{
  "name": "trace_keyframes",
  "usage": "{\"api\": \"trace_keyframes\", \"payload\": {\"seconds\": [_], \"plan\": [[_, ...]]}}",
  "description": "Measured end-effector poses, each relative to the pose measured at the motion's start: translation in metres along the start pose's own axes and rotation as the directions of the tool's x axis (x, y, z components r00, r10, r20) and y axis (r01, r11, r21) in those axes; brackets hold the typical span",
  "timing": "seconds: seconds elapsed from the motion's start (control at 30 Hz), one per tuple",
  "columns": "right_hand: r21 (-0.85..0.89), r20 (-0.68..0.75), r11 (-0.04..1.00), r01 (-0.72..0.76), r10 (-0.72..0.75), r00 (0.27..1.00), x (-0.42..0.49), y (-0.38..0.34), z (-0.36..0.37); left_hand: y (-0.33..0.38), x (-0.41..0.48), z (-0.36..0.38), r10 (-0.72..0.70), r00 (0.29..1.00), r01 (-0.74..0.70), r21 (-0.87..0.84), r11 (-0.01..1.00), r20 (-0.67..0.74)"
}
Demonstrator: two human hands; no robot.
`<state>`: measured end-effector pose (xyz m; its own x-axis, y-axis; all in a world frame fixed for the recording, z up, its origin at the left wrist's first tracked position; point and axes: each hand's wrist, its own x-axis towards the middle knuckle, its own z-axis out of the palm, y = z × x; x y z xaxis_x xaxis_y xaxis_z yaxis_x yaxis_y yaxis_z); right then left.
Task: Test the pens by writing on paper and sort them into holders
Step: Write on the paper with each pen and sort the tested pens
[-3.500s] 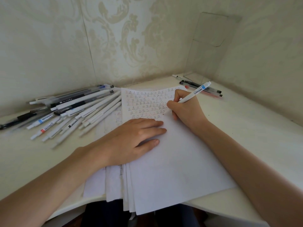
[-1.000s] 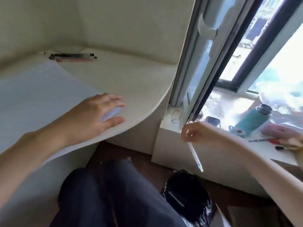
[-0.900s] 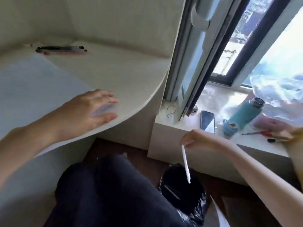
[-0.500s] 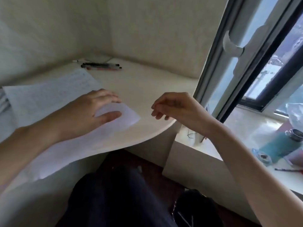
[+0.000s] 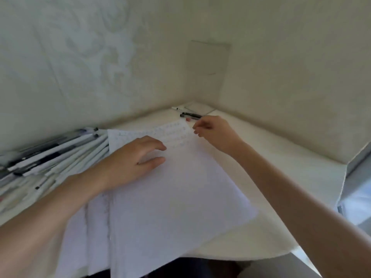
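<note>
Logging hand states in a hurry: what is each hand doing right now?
Left hand: open, resting on the paper.
Right hand: open, fingers loosely curled, nothing visible in it, close to the black pen.

A white desk [image 5: 281, 177] with a curved front edge runs out to the right of the right fingers [image 5: 197, 130]. Pale damask-patterned wallpaper [image 5: 80, 67] rises beyond the left fingers [image 5: 156, 146]. A clear acrylic stand [image 5: 207, 63] stands upright in the corner, just beyond the right fingers. A grey window frame [image 5: 359, 163] shows far to their right. Dark trousers [image 5: 180, 269] show under the desk edge.
</note>
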<state>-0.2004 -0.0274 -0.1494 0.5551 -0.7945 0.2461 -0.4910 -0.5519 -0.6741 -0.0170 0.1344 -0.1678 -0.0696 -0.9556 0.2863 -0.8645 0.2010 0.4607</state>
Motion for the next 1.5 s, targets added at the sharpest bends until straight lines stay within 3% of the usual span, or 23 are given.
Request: {"api": "trace_keyframes", "payload": {"seconds": [0.13,0.23,0.3,0.43,0.5,0.57,0.63,0.7,0.87,0.97,1.03,1.1,1.17,1.23,1.3,1.33,1.4,1.5], "plan": [[-0.272,-0.206,0.961,-0.040,-0.018,0.978,0.025,0.019,0.018,-0.019,-0.002,0.012,0.059,0.998,-0.059,0.016,0.998,-0.007],[-0.525,-0.185,0.842,-0.123,0.028,0.982,0.031,0.035,0.019,-0.024,-0.004,0.019,0.071,0.996,-0.068,0.054,0.996,-0.047],[-0.546,-0.193,0.820,-0.174,0.080,0.978,0.030,0.040,0.017,-0.023,-0.005,0.020,0.089,0.994,-0.084,0.075,0.994,-0.065],[-0.587,-0.251,0.787,-0.190,0.047,0.967,0.029,0.043,0.018,-0.023,-0.006,0.019,0.100,0.992,-0.093,0.086,0.992,-0.079],[-0.527,-0.290,0.842,-0.116,-0.050,0.956,0.028,0.039,0.016,-0.022,-0.006,0.017,0.130,0.980,-0.107,0.154,0.982,-0.152],[-0.406,-0.268,0.905,0.123,-0.247,0.931,0.021,0.028,0.014,-0.020,-0.007,0.015,0.110,0.952,-0.048,0.216,0.975,-0.285],[-0.311,-0.126,0.870,0.382,-0.436,0.891,0.010,0.009,0.017,-0.017,-0.008,0.010,0.042,0.905,0.047,0.199,0.979,-0.423],[-0.242,0.028,0.820,0.519,-0.529,0.848,-0.002,-0.009,0.025,-0.015,-0.009,0.007,-0.021,0.873,0.108,0.152,0.982,-0.488],[-0.220,0.141,0.725,0.652,-0.638,0.757,-0.012,-0.029,0.051,-0.017,-0.008,0.004,0.022,0.894,0.086,0.219,0.972,-0.447],[-0.353,0.125,0.627,0.694,-0.703,0.700,-0.011,-0.023,0.055,-0.019,-0.008,0.004,0.072,0.877,0.061,0.259,0.964,-0.475],[-0.451,0.068,0.549,0.704,-0.765,0.640,-0.009,-0.023,0.056,-0.017,-0.008,0.003,0.065,0.850,0.037,0.182,0.983,-0.522],[-0.470,-0.077,0.576,0.669,-0.781,0.619,-0.010,-0.028,0.053,-0.012,-0.009,0.002,0.009,0.832,0.008,0.028,1.000,-0.555],[-0.311,-0.243,0.729,0.609,-0.681,0.691,-0.018,-0.039,0.047,-0.011,-0.011,0.002,-0.047,0.831,-0.002,-0.087,0.996,-0.554],[0.121,-0.273,0.858,0.499,-0.454,0.848,-0.027,-0.049,0.041,-0.009,-0.012,0.001,-0.034,0.849,-0.007,-0.075,0.997,-0.527],[0.544,-0.151,0.776,0.319,-0.284,0.947,-0.032,-0.057,0.041,-0.006,-0.012,0.002,0.050,0.871,-0.019,0.068,0.998,-0.488],[0.653,-0.107,0.715,0.251,-0.241,0.965,-0.032,-0.058,0.042,-0.004,-0.012,0.003,0.099,0.874,-0.028,0.153,0.988,-0.476],[0.739,-0.048,0.653,0.165,-0.193,0.980,-0.030,-0.058,0.047,-0.002,-0.012,0.005,0.145,0.873,-0.029,0.247,0.968,-0.467],[0.816,0.037,0.575,0.059,-0.154,0.987,-0.030,-0.052,0.056,-0.002,-0.012,0.009,0.052,0.897,0.041,0.199,0.979,-0.439]]}}
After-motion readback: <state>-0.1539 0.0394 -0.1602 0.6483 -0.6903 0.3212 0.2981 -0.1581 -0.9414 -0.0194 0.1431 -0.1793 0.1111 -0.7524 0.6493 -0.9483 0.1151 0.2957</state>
